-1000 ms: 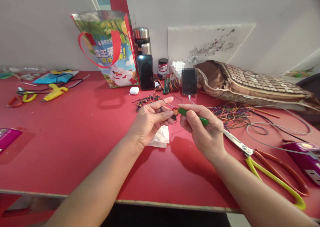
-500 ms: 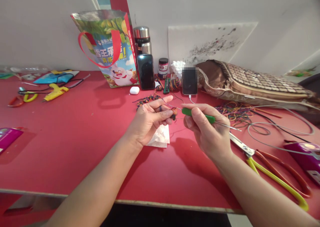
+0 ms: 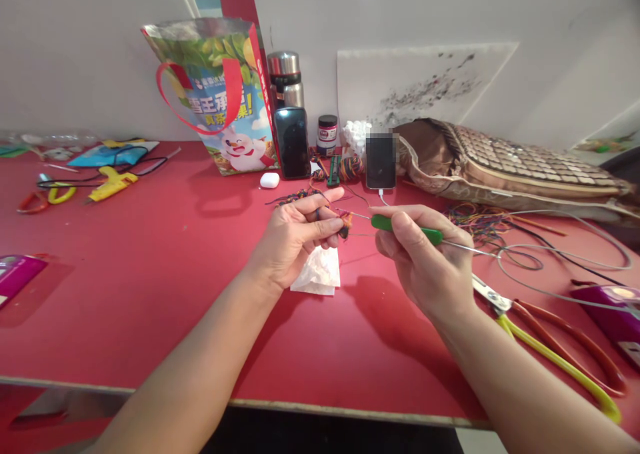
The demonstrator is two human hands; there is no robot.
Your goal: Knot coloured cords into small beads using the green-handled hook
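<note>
My left hand [image 3: 305,234] pinches a small piece of multicoloured crochet work [image 3: 345,224] between thumb and fingers, its index finger stretched out with yarn running over it. In my right hand [image 3: 425,247] is a crochet hook [image 3: 406,229] with a green handle and a metal shaft at each end. The hook's left tip reaches to the crochet piece; whether it is inside a loop is too small to tell. A braided multicoloured strip [image 3: 295,197] lies behind my left hand. Below that hand rests a folded white tissue [image 3: 317,272].
Large scissors [image 3: 505,307] with red and yellow handles lie beside my right forearm. Loose yarn [image 3: 475,221] and a brown bag [image 3: 500,167] are at the right. Phones [image 3: 293,144], a yarn ball [image 3: 351,167] and a shopping bag [image 3: 230,101] stand behind. A yellow glue gun [image 3: 113,184] lies left.
My right hand has moved slightly to the right with the crochet hook, drawing it back from my left hand, so more of its left shaft shows. My left hand has barely moved.
</note>
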